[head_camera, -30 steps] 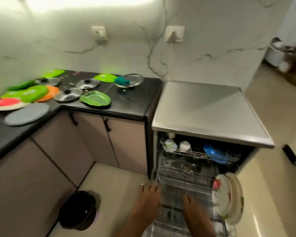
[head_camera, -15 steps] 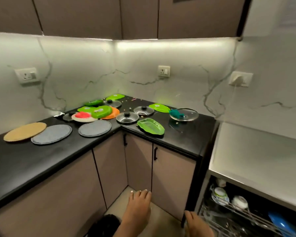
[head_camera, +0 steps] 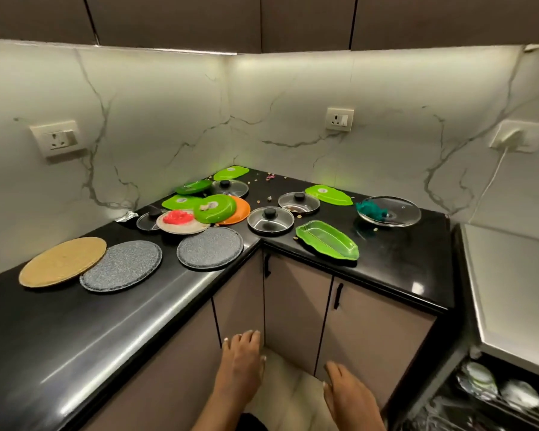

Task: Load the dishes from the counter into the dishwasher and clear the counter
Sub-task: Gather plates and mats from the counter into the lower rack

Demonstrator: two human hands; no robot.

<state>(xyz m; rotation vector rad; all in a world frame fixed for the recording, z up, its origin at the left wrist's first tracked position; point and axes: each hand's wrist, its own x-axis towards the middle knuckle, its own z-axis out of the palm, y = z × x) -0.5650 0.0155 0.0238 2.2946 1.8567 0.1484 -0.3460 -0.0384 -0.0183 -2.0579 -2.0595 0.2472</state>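
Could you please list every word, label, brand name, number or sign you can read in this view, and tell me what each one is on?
None can be read.
Round white stickers on the flat green leaf-shaped plates and: too small and blurred to read.
Wall sockets and: no legible markings.

No lettering, brand mark or number is legible anywhere in this kitchen corner; small pale stickers on two green plates [head_camera: 329,194] are too blurred to read.
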